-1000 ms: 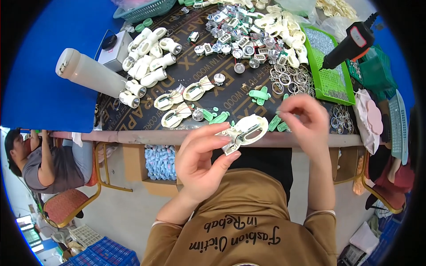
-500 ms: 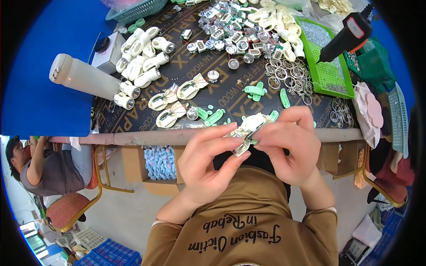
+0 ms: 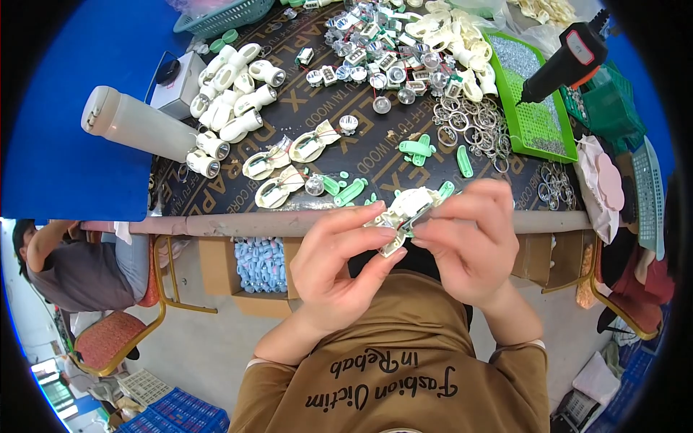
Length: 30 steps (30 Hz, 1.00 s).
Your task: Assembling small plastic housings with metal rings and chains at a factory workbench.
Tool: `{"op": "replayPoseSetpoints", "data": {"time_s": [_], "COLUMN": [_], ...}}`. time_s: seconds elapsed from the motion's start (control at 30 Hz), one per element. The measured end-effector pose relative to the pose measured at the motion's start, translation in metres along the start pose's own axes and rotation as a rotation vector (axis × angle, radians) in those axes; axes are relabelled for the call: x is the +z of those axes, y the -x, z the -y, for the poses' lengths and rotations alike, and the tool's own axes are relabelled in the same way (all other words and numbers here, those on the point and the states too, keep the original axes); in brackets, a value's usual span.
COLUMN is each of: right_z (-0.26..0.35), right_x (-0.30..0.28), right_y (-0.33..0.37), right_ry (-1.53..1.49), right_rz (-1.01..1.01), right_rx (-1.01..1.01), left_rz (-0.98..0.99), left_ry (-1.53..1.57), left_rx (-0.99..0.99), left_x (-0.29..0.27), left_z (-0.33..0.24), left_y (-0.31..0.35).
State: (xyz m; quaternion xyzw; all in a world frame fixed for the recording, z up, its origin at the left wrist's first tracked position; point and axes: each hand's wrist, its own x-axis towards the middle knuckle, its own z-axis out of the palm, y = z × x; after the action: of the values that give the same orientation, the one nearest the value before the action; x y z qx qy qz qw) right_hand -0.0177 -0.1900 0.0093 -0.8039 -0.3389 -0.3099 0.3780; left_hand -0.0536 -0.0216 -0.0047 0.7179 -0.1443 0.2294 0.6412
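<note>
Above the table's near edge, my left hand [image 3: 332,260] pinches a cream flashlight housing [image 3: 414,200] between thumb and fingers. My right hand [image 3: 473,242] has its thumb and fingertips closed on the other side of the same housing. A dark, shiny strip shows inside, by the right fingertips; exactly what those fingertips grip is partly hidden. Just beyond lie mint-green oval covers [image 3: 351,192] and a round transparent lens [image 3: 315,185]. Open housing halves with parts inside [image 3: 315,144] rest to the left of these.
Assembled cream flashlights [image 3: 238,94] are heaped beside a white bottle [image 3: 141,123]. Lens-and-board units [image 3: 382,68] pile at the back, near metal rings [image 3: 469,126]. An electric screwdriver [image 3: 567,61] stands over a green tray of screws [image 3: 541,141]. Below is a carton of blue pieces [image 3: 260,263].
My right fingers have shifted and lifted slightly along the housing, showing more of the dark strip inside. My left hand keeps its hold. At far left, another person has moved an arm.
</note>
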Motion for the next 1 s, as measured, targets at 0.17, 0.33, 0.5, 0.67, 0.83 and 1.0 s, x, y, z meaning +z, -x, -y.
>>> {"op": "replayPoseSetpoints", "data": {"time_s": [0.17,0.33,0.5,0.67,0.83,1.0], "right_z": [-0.003,-0.022,-0.083,-0.124,-0.151,-0.167], "right_x": [-0.002,-0.023,-0.051,-0.039,-0.022,0.002], "right_y": [0.008,0.013,0.010,-0.033,-0.057,-0.073], "right_ry": [0.196,0.188,0.276,0.426,0.442,0.471], "right_rz": [0.024,-0.018,0.077,0.285,0.314,0.282], "right_rx": [-0.176,0.071,0.385,0.277,0.347,0.345], "left_rz": [0.023,0.057,0.049,0.058,0.090,0.091], "left_ry": [0.234,0.274,0.323,0.416,0.437,0.479], "left_rx": [-0.137,-0.161,-0.246,-0.286,-0.234,-0.235], "left_x": [0.001,-0.009,-0.014,-0.009,-0.012,-0.014], "left_z": [0.009,0.023,0.032,0.044,0.046,0.049], "left_y": [0.004,0.009,0.011,0.012,0.014,0.015]}}
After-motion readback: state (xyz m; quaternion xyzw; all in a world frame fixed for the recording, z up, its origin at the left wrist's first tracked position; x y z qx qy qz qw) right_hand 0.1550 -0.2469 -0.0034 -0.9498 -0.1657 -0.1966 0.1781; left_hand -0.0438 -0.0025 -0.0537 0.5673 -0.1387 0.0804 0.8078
